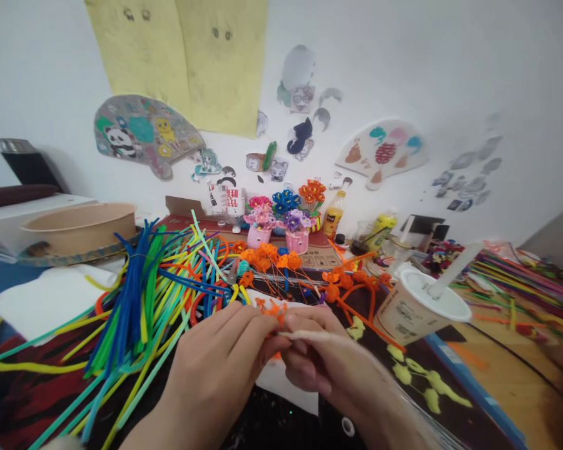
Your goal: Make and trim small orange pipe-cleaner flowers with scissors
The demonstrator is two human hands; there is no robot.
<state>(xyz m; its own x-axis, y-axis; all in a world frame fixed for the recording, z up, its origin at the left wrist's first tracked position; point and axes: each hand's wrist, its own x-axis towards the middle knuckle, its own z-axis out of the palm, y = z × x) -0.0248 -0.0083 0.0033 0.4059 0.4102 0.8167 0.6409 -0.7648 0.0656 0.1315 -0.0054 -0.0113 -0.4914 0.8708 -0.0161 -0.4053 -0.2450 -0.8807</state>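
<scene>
Both my hands meet at the middle of the table, fingers closed around an orange pipe-cleaner flower (273,309). My left hand (228,353) pinches it from the left, its fingertips pressed against those of the other hand. From the right, my right hand (331,359) grips the same piece, with its fingers curled underneath. The flower's lower part is hidden by the fingers. Under the hands lies a white sheet of paper (293,392). Just beyond them is a cluster of finished orange flowers (267,256) on thin wire stems.
A large heap of coloured pipe cleaners (141,300) spreads to the left. On the right stands a paper cup (398,312) with a white stick in it, beside yellow pipe-cleaner pieces (431,390). Small pots of flowers (296,240) and a juice bottle (334,215) line the wall.
</scene>
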